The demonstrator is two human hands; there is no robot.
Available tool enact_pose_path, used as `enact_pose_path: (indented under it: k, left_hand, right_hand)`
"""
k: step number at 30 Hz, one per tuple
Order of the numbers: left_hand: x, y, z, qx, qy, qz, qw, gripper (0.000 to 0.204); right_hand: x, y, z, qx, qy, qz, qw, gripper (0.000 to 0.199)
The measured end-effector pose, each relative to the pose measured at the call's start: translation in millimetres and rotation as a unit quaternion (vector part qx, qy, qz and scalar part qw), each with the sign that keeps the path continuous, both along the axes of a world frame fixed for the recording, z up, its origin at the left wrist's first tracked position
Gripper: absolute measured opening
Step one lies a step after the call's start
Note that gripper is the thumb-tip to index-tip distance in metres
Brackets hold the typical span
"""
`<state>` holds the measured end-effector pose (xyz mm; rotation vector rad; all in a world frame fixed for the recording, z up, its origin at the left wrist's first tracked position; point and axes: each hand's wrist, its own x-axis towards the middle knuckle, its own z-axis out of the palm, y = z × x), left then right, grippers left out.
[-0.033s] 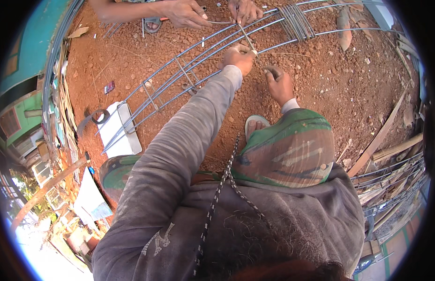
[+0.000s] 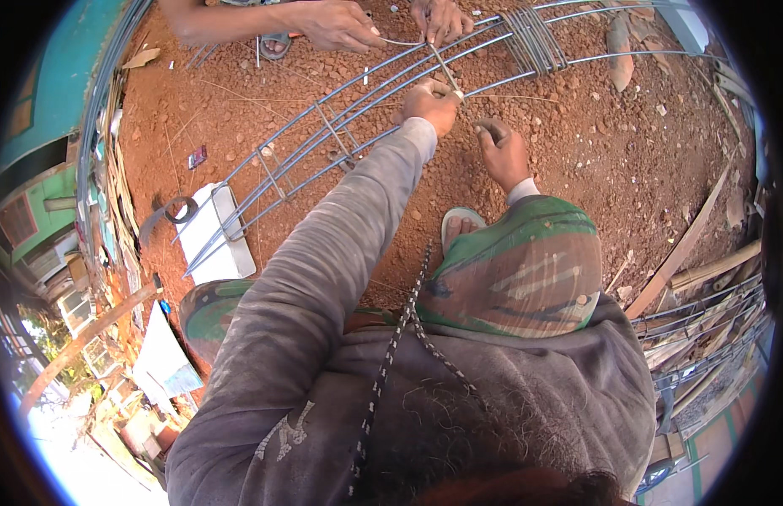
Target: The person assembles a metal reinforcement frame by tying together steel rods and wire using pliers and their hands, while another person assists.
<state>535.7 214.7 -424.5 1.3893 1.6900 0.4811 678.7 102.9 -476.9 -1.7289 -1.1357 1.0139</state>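
Several long steel bars (image 2: 324, 135) lie side by side on red dirt, forming a curved cage with a bunch of stirrups (image 2: 535, 38) at the far end. My left hand (image 2: 429, 103) is closed around the nearest bar where a loose stirrup (image 2: 442, 66) crosses it. My right hand (image 2: 503, 152) hovers just right of it, low over the dirt, fingers curled; whether it holds anything is hidden. A thin wire (image 2: 518, 99) runs across the ground above it. Another person's two hands (image 2: 337, 25) (image 2: 442, 17) work on the same stirrup from the far side.
My knee in camouflage trousers (image 2: 526, 270) and a sandalled foot (image 2: 459, 223) are below my hands. A white board (image 2: 210, 236) and a wire coil (image 2: 181, 209) lie under the bars' left end. Wooden planks (image 2: 686, 240) and stacked steel bars (image 2: 703, 337) line the right.
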Motion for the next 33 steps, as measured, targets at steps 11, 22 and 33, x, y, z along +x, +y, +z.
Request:
enact_pose_path:
  k: [11,22,33]
  left_hand:
    - [2,-14,2,0.072,0.035,-0.026,0.996,0.024]
    - [0,-19,15,0.122,0.129,-0.115,0.977,0.023]
    - [-1,-16,8,0.105,0.093,-0.094,0.986,0.023]
  right_hand:
    - [46,81,72,0.099,-0.258,0.160,0.948,0.022]
    - [32,136,66,-0.094,-0.338,0.266,0.898,0.028]
    - [23,52,37,0.149,-0.393,0.098,0.902,0.028]
